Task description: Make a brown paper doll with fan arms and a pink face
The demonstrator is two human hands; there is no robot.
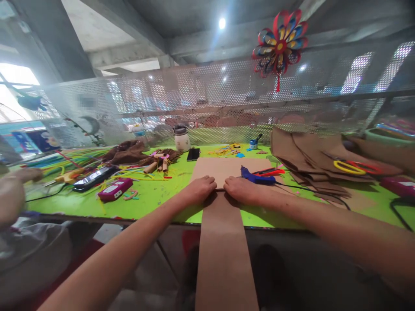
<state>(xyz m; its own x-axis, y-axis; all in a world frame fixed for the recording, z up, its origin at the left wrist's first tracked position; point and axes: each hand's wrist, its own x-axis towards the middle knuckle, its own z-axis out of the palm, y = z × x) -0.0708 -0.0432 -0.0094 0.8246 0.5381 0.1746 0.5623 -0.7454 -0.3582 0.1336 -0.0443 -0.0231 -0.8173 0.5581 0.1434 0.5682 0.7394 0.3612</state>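
Observation:
A long strip of brown paper (223, 255) hangs over the table's front edge toward me. At its upper end, my left hand (201, 190) and my right hand (241, 190) are closed on the paper, side by side with a small gap between them. A dark fold or edge runs across the paper between the fingertips. Beneath and behind my hands lies a flat brown sheet (223, 166) on the green table. A blue glue gun (259, 178) with a black cord lies just behind my right hand.
Brown paper sheets (308, 160) are piled at the right, with yellow-handled scissors (350, 167) on them. At left are a purple box (115, 190), a black device (94, 178) and coloured strips. A jar (181, 139) and a phone (193, 154) are behind. Another person's arm (13, 190) reaches in at far left.

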